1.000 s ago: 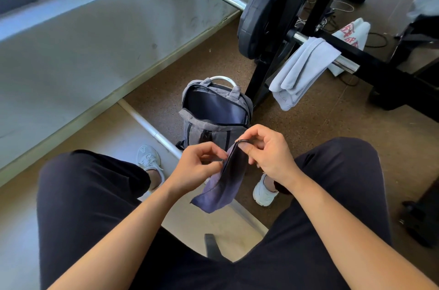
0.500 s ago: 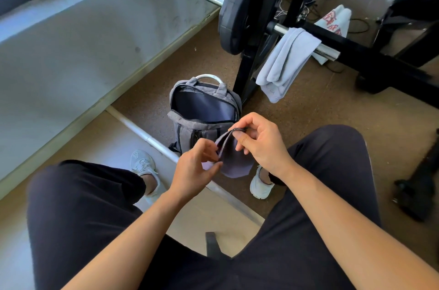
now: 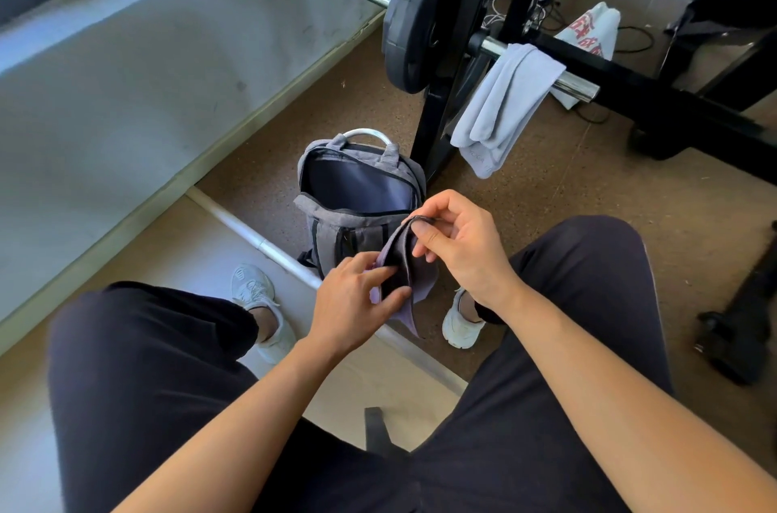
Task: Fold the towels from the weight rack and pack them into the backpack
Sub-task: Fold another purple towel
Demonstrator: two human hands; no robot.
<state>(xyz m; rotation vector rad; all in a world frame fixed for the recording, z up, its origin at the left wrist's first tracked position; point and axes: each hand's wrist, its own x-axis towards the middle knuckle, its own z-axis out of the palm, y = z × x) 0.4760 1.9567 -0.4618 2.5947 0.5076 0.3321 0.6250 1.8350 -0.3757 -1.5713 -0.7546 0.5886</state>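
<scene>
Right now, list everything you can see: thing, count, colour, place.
dark towel: one, purple-grey, held in front of the backpack
backpack: one, grey, unzipped, on the floor at the rack's foot
pale towel: one, light blue-grey, draped over the bar
bar: one, chrome, across the rack
weight plate: one, black, on the bar
rack: one, black, beyond the backpack
bag: one, white with red print, on the floor behind the rack
pipe: one, white, along the floor
shoes: two, white, either side of the backpack
left hand: pinches the dark towel's lower part
right hand: pinches its top edge
</scene>
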